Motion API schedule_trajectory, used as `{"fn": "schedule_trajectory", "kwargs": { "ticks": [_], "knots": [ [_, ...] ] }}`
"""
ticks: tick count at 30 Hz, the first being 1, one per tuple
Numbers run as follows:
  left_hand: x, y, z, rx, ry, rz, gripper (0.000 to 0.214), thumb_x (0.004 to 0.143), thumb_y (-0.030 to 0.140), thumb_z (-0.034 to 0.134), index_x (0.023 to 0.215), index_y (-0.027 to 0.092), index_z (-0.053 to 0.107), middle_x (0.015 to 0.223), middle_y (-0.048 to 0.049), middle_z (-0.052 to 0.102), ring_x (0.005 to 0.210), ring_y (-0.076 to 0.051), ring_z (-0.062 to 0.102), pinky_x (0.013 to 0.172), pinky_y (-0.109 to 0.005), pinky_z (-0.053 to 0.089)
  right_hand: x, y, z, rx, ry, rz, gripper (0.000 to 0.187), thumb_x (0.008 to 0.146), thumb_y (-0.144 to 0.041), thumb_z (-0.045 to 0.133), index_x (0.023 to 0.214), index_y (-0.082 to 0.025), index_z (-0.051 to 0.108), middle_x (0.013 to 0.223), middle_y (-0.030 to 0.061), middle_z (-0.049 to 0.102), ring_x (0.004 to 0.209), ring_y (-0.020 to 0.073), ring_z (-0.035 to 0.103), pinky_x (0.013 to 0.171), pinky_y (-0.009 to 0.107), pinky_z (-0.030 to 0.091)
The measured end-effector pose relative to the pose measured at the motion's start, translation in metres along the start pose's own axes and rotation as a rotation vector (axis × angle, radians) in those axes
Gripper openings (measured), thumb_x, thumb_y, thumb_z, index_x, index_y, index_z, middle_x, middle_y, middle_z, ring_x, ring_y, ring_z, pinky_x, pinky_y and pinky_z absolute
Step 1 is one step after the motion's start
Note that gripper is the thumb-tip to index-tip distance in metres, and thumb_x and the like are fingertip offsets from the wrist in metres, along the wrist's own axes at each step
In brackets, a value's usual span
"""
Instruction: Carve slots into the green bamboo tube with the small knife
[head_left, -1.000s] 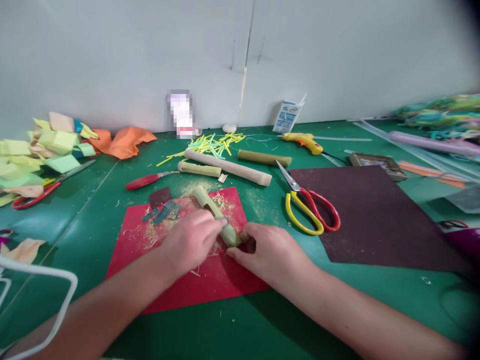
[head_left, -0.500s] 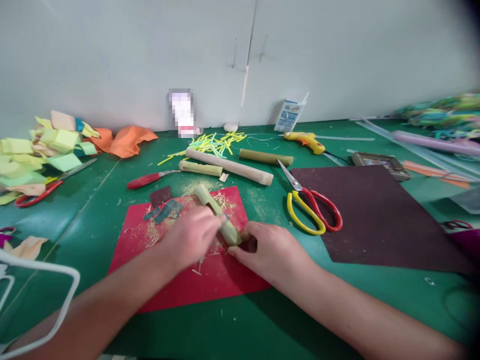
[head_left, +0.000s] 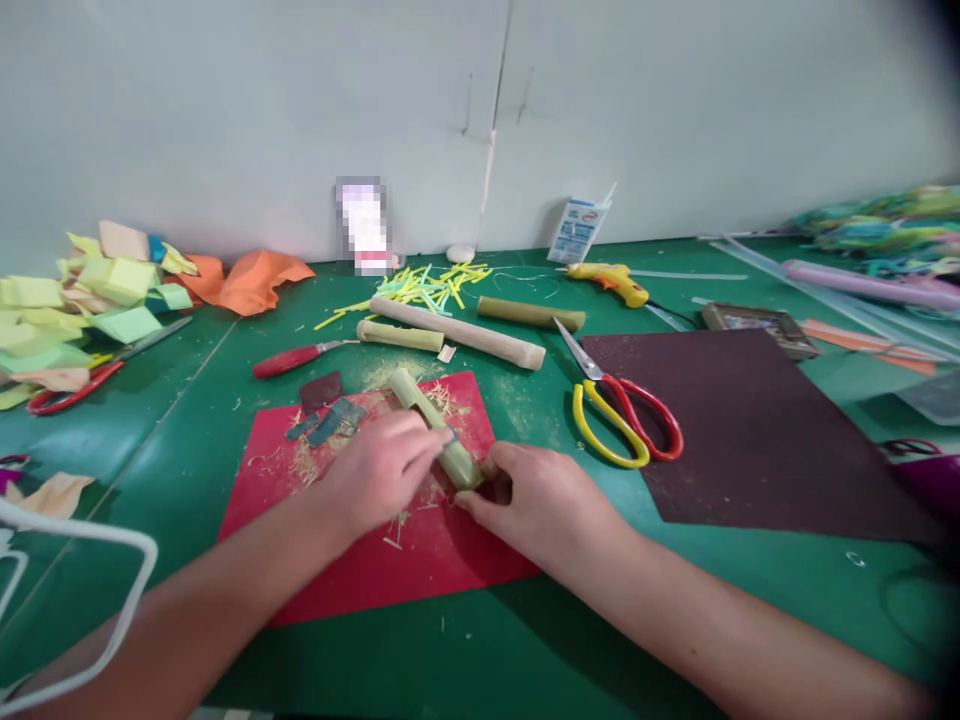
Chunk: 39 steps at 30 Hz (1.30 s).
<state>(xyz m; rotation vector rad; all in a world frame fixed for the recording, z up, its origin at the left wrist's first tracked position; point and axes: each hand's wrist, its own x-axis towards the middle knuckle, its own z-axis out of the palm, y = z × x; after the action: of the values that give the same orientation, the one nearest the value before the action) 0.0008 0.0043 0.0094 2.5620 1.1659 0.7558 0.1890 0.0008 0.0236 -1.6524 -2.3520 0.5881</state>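
Observation:
A short pale green bamboo stick (head_left: pixel 427 415) lies slanted on a red sheet (head_left: pixel 420 550) strewn with shavings. My right hand (head_left: pixel 540 495) grips the stick's near end, fingers closed round it. My left hand (head_left: pixel 379 470) is closed in a pinch on a small blade-like thing, too small to name, pressed against the middle of the stick. Small dark scraps (head_left: pixel 326 415) lie on the red sheet's far left corner.
Behind the sheet lie more bamboo pieces (head_left: pixel 457 333), a red-handled knife (head_left: pixel 289 360), yellow-green strips (head_left: pixel 420 285) and a glue gun (head_left: pixel 611 283). Yellow-red scissors (head_left: pixel 622 415) and a dark sheet (head_left: pixel 750 430) are to the right. Paper scraps (head_left: pixel 90 300) pile up at left.
My left hand has slid slightly back and forth along the stick. My right hand and the stick have barely moved.

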Motion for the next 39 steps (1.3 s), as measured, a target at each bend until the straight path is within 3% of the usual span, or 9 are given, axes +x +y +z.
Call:
{"fn": "schedule_trajectory", "kwargs": {
  "ticks": [5,9,12,16,20,24,26,31,39],
  "knots": [
    [-0.001,0.003,0.001,0.000,-0.067,-0.014,0.025,0.092,0.021,0.039,0.098,0.016,0.064,0.074,-0.0044,0.055,0.071,-0.014,0.053,0.064,-0.027,0.044,0.000,0.000,0.001,0.014,0.013,-0.007,0.018,0.069,-0.036,0.060,0.065,-0.021,0.051,0.064,-0.0017,0.058,0.054,0.0106,0.046,0.048,0.024,0.027],
    [-0.001,0.001,0.001,0.034,0.033,-0.025,0.025,0.092,0.020,0.040,0.099,0.015,0.064,0.077,-0.0057,0.057,0.074,-0.015,0.053,0.068,-0.029,0.044,0.000,0.001,0.001,0.010,0.003,0.002,0.021,0.070,-0.039,0.060,0.064,-0.021,0.051,0.063,-0.0016,0.058,0.053,0.0111,0.046,0.048,0.024,0.027],
    [-0.001,0.001,0.002,0.010,-0.044,-0.008,0.026,0.092,0.021,0.039,0.097,0.016,0.064,0.075,-0.0051,0.056,0.073,-0.015,0.053,0.067,-0.028,0.045,0.001,0.002,0.001,0.022,0.003,-0.010,0.018,0.071,-0.037,0.058,0.065,-0.021,0.052,0.065,-0.0013,0.059,0.054,0.0109,0.047,0.048,0.024,0.027],
    [-0.001,0.005,0.001,0.038,0.019,-0.054,0.026,0.092,0.021,0.039,0.098,0.015,0.064,0.077,-0.0057,0.057,0.074,-0.015,0.054,0.068,-0.029,0.045,0.001,0.001,0.001,0.012,0.006,0.003,0.020,0.069,-0.039,0.060,0.065,-0.021,0.052,0.064,-0.0015,0.059,0.053,0.0111,0.047,0.047,0.024,0.027],
    [-0.002,0.006,0.000,0.032,-0.078,-0.044,0.025,0.091,0.021,0.040,0.096,0.016,0.064,0.074,-0.0047,0.055,0.071,-0.015,0.054,0.065,-0.028,0.044,0.001,0.001,0.000,0.031,0.001,0.009,0.017,0.068,-0.035,0.060,0.065,-0.021,0.052,0.064,-0.0021,0.058,0.054,0.0109,0.048,0.048,0.024,0.028],
    [0.003,-0.008,-0.005,-0.006,0.042,-0.095,0.025,0.090,0.022,0.043,0.098,0.017,0.065,0.079,-0.0062,0.060,0.078,-0.016,0.056,0.072,-0.031,0.045,0.002,0.000,0.000,0.018,-0.003,0.007,0.021,0.069,-0.040,0.060,0.064,-0.021,0.050,0.063,-0.0025,0.057,0.053,0.0111,0.046,0.047,0.025,0.027],
    [0.007,-0.014,-0.009,-0.126,0.116,-0.198,0.022,0.089,0.025,0.046,0.093,0.018,0.067,0.082,-0.0056,0.062,0.078,-0.016,0.057,0.072,-0.030,0.046,0.002,0.000,-0.001,0.022,-0.007,0.016,0.021,0.068,-0.040,0.060,0.064,-0.021,0.050,0.063,-0.0023,0.057,0.053,0.0111,0.046,0.047,0.025,0.027],
    [0.011,-0.015,-0.016,-0.714,0.208,-0.651,0.026,0.084,0.037,0.052,0.074,0.015,0.062,0.064,-0.0005,0.057,0.047,-0.007,0.044,0.044,-0.021,0.035,0.002,0.000,-0.001,0.036,-0.024,0.021,0.019,0.069,-0.039,0.059,0.067,-0.022,0.053,0.064,-0.0022,0.058,0.054,0.0114,0.047,0.047,0.025,0.027],
    [0.008,-0.014,-0.018,-1.018,0.184,-0.745,0.026,0.082,0.037,0.055,0.090,0.013,0.063,0.063,-0.0017,0.061,0.041,-0.005,0.044,0.040,-0.018,0.031,0.001,0.000,-0.002,0.030,-0.028,0.018,0.020,0.069,-0.040,0.059,0.066,-0.021,0.052,0.065,-0.0016,0.058,0.054,0.0112,0.047,0.047,0.025,0.028]
  ]
}}
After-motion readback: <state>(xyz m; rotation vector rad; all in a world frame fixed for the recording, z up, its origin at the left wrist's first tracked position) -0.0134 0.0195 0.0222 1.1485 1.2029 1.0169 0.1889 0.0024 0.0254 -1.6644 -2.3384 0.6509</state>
